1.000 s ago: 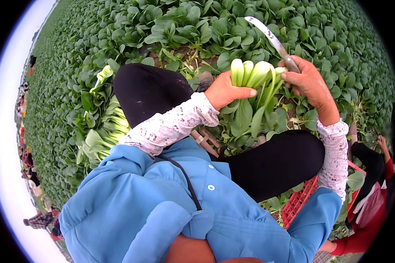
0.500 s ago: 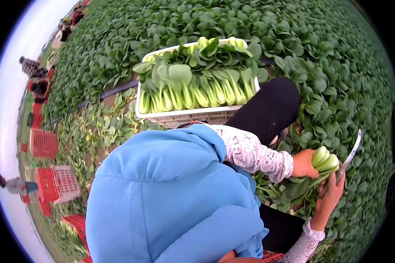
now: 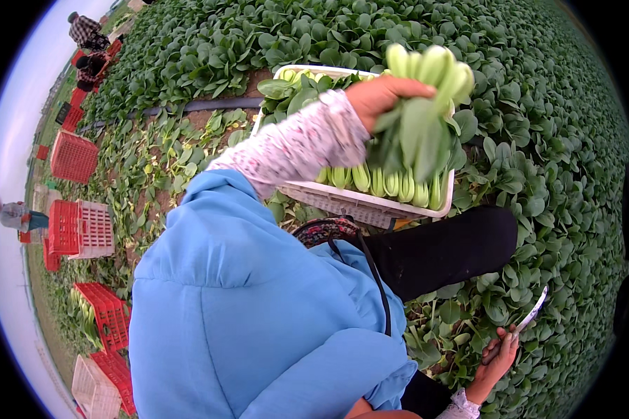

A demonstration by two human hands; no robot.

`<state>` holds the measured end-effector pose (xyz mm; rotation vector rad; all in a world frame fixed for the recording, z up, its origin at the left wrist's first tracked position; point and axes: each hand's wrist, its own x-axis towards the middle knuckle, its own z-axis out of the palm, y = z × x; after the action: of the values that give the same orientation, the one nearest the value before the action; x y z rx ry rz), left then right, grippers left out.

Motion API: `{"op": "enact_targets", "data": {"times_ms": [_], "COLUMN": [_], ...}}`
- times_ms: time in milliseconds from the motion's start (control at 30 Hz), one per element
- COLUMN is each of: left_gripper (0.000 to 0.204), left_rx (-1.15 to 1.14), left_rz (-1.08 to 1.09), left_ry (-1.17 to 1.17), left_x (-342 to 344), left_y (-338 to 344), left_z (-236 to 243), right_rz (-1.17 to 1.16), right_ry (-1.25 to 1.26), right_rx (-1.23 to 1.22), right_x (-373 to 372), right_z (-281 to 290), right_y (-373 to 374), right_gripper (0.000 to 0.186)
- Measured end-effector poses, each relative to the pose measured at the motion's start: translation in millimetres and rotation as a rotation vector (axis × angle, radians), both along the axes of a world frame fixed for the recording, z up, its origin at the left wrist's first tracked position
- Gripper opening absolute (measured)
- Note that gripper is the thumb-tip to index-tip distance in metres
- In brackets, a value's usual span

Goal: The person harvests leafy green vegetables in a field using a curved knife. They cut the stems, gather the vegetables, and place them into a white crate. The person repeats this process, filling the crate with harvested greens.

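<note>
Holding a bunch of bok choy (image 3: 423,105) in the left hand (image 3: 384,94), stalk ends up, leaves hanging down; fingers (image 3: 405,87) wrapped tight around the pale stems. Bunch raised directly above the white crate (image 3: 370,202), apart from the rows of bok choy already packed (image 3: 391,183) stem-outward beneath the fingers. Patterned sleeve (image 3: 293,150) reaching back from the hand toward the body.

Gripping a knife (image 3: 531,318) in the right hand (image 3: 500,353), low and well apart from the left; fingers closed on the handle, blade pointing up and away, over the leafy ground.

Blocking much of the lower view: blue jacket (image 3: 258,314), hiding whatever lies beneath it. Black trouser leg (image 3: 447,248) stretched between the crate and the knife hand. Dark strap (image 3: 374,276) crossing the jacket.

Surrounding both hands: dense green crop rows (image 3: 566,140). Cut leaves scattered on bare soil (image 3: 147,167) beyond the sleeve. Dark irrigation hose (image 3: 210,105) running up to the crate's far side. Red crates (image 3: 73,157) stacked well off from the left hand, with a white one beside them. Other workers (image 3: 84,31) at the field edge, far from either hand.
</note>
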<state>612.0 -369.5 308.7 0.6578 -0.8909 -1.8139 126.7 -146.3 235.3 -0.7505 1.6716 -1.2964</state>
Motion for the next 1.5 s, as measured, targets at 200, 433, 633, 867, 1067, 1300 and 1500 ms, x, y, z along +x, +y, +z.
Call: {"op": "enact_targets", "data": {"times_ms": [200, 433, 633, 867, 1067, 1300, 1500], "left_gripper": [0.033, 0.035, 0.038, 0.081, 0.071, 0.036, 0.045], "left_rx": [0.382, 0.507, 0.052, 0.158, -0.235, -0.787, -0.582], "left_rz": [0.260, 0.537, 0.624, 0.335, 0.642, 0.261, -0.066], "left_ry": [-0.244, -0.772, -1.579, -1.629, -2.264, -2.358, -1.889], "left_x": [176.5, 253.3, 324.1, 228.3, 206.6, 245.1, 371.1], "left_y": [-78.9, -128.9, -152.6, -114.2, -73.6, -90.3, -166.4], "left_z": [-77.4, -230.6, -214.8, -181.0, -262.4, -300.0, -182.0], "right_rz": [-0.008, 0.016, 0.068, 0.005, -0.092, -0.578, -0.630], "right_ry": [-0.017, -0.066, -0.131, -0.048, -0.002, -0.065, -0.126], "right_rx": [0.106, 0.150, 0.171, 0.223, 0.250, 0.261, 0.307], "right_x": [2.5, 8.8, 7.4, 10.5, 18.0, 21.2, 54.0], "right_z": [-15.3, -29.7, -46.0, -38.6, -77.5, -206.2, -269.1], "right_y": [-6.5, -13.0, -15.4, -6.0, -0.7, 4.4, 49.2], "right_gripper": [0.034, 0.033, 0.033, 0.032, 0.027, 0.015, 0.017]}}
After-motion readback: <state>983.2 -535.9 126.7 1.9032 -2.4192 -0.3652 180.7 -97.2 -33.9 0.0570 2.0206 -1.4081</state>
